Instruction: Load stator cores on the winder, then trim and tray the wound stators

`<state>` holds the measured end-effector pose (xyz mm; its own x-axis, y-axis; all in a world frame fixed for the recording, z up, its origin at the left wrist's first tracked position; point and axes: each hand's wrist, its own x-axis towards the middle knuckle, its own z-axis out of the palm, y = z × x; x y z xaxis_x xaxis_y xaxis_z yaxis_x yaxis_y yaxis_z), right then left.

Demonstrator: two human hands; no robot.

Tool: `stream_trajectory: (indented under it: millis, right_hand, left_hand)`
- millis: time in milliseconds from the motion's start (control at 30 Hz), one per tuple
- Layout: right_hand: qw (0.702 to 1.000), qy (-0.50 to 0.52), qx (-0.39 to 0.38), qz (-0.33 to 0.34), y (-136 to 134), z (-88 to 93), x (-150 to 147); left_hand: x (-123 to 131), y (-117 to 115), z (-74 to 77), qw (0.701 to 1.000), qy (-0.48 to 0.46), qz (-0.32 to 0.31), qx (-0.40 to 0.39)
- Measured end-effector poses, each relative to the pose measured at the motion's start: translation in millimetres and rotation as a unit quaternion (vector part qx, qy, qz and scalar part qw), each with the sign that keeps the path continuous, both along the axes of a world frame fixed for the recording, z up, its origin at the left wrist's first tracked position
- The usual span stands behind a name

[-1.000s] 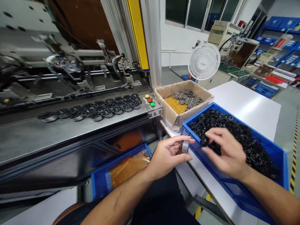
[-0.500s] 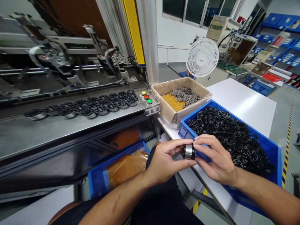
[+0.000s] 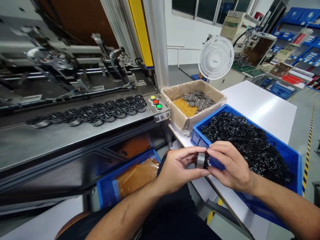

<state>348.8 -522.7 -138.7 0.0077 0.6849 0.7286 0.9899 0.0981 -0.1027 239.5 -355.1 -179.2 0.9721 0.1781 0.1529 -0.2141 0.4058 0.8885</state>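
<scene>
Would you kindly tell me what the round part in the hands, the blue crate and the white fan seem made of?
Round part: grey band probably metal, given its satin sheen; black edge perhaps plastic, being dull.
Blue crate: likely moulded plastic, smooth and uniformly coloured.
White fan: grille probably plastic, evenly white; coated metal possible.

No lettering can be read

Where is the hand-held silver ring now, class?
In the head view, the silver ring is right of and below centre, between the left hand and right hand, beside the blue crate of black parts.
</scene>
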Motion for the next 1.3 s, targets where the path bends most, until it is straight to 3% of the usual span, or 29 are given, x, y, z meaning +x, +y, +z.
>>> stream_trajectory:
  millis: [467, 867, 1133, 1300]
  right_hand:
    - [0.999, -0.032, 0.005, 0.029, -3.5, -1.8, 0.7]
    - [0.999, -0.032, -0.004, 0.013, -3.6, -2.2, 3.0]
    - [0.991, -0.131, -0.01, 0.005, -5.5, 4.4, 2.3]
    - [0.991, -0.13, -0.015, 0.01, -3.8, 2.6, 1.9]
  left_hand:
    - [-1.1, 2.2, 2.7, 0.999, 0.03, -0.03, -0.002]
    - [-2.0, 3.8, 2.0, 0.998, 0.063, -0.026, 0.002]
    - [-1.6, 6.3, 2.2, 0.993, 0.098, -0.059, -0.012]
    - [-3.1, 7.6, 1.5, 0.992, 0.106, -0.062, -0.011]
